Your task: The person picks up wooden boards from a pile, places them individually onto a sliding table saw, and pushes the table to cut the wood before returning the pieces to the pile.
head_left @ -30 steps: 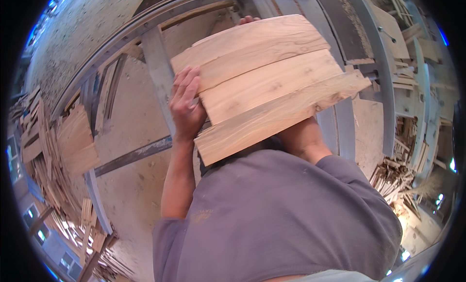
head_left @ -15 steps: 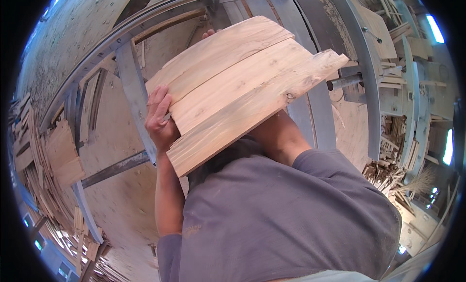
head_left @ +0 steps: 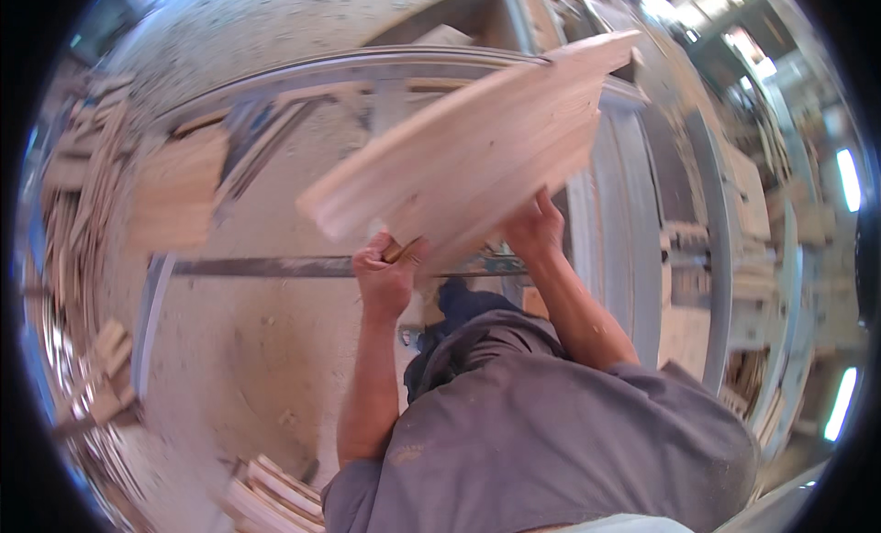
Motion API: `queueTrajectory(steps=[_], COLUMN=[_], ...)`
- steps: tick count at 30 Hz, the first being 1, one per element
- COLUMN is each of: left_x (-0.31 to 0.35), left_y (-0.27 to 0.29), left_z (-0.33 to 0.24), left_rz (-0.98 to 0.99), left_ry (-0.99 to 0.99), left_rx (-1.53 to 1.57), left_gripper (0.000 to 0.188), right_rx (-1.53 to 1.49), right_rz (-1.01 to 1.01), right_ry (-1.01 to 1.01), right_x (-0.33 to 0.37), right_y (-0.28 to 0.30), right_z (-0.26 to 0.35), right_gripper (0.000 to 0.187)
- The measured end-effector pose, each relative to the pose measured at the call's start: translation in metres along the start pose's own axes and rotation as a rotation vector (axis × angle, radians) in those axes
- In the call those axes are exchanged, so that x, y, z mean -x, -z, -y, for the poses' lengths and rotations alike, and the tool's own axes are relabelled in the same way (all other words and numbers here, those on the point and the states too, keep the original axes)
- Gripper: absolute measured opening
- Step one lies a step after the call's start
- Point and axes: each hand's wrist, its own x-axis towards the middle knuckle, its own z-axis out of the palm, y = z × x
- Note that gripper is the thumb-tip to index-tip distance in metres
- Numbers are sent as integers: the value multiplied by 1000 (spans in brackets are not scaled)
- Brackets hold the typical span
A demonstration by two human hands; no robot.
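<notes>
Above the sawdust-covered floor (head_left: 248,349) | stack of pale wooden boards (head_left: 477,157) is tilting up to the right, held in the air over a grey metal frame (head_left: 633,221) | left hand (head_left: 385,281) fingers are clamping its lower edge | right hand (head_left: 532,230) fingers are gripping the underside nearby | scrap wood pile (head_left: 73,194) is lying at left.

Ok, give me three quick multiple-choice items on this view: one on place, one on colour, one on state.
1. Where are the boards? A. flat on the floor B. lifted in front of the person C. on a shelf
2. What colour is the shirt? A. grey B. red C. white
3. How are the hands? A. both free B. one free C. both gripping the boards

Answers: B, they are held tilted above the dusty floor; A, the cloth is plain grey; C, the left hand and the right hand both clasp the lower edge.
</notes>
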Motion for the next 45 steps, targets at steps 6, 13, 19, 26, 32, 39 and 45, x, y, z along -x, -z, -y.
queueTrajectory(steps=[6,13,19,26,32,39,45], left_x=[49,121,149,209,241,259,354], left_y=[73,144,164,224,235,198,141], left_z=[-19,0,34,45,68,112,152], left_rz=[-244,-381,-633,-919,-1154,-1218,-1574], left_ry=[148,72,92,32,40,195,482], left_rx=[497,779,820,845,906,815,900], left_gripper=[37,44,52,77,63,58,69], right_rx=[145,335,411,392,381,921,1099], right_rz=[225,375,426,457,521,393,153], right_ry=[-284,-485,-721,-872,-812,-723,-1097], right_x=[56,80,73,5,-36,-126,-32], right_y=[-20,-27,-51,-66,-227,-233,-71], right_z=[-63,-142,-200,-286,-408,-528,-511], right_gripper=[61,61,68,61,49,32,24])
